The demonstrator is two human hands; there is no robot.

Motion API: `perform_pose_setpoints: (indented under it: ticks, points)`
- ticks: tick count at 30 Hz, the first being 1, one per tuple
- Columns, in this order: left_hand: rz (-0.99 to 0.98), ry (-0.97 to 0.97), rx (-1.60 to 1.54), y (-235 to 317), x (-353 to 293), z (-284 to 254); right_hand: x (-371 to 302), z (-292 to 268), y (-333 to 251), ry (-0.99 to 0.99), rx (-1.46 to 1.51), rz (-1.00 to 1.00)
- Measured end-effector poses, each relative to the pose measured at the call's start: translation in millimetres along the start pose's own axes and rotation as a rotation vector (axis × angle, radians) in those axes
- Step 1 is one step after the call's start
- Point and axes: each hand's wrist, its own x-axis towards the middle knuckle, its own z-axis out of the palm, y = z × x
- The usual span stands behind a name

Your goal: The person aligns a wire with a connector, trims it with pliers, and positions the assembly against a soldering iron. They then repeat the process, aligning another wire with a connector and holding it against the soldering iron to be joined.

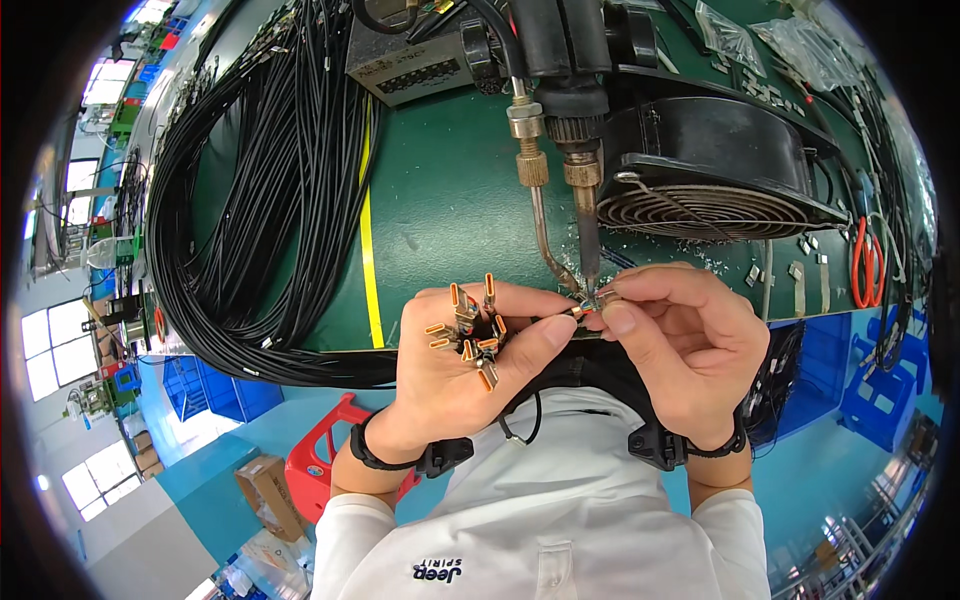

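My left hand (pixel 470 365) holds a bunch of black cables ending in several small copper-coloured connectors (pixel 472 325), which fan out from my fist. Its thumb and forefinger pinch one cable end toward the middle. My right hand (pixel 680 340) pinches a small metal connector piece (pixel 600 298) against that cable end. The two meet directly under the tip of a fixed soldering iron (pixel 588 215) and a bent solder feed tube (pixel 545 225) that hang down from above. Both wrists wear black straps.
A large bundle of black cables (pixel 260 190) loops over the left of the green bench (pixel 440 190). A black fume fan (pixel 715 175) sits right of the iron. Red-handled cutters (pixel 866 262), plastic bags (pixel 790 40) and small metal parts lie at the right. A red stool (pixel 325 450) stands below.
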Motion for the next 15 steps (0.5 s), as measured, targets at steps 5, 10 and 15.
perform_pose_setpoints:
  ticks: [5, 10, 15]
  points:
    - [-0.006, 0.002, 0.001, 0.5, 0.0, 0.1, -0.4, -1.7, 0.2, -0.01, -0.044, -0.016]
    - [-0.01, -0.003, 0.017, 0.5, 0.5, -0.8, 1.2, -2.6, 1.6, -0.026, -0.068, -0.083]
    - [-0.014, -0.01, -0.003, -2.6, -0.5, -1.9, 1.2, -2.9, 2.4, -0.042, -0.089, -0.12]
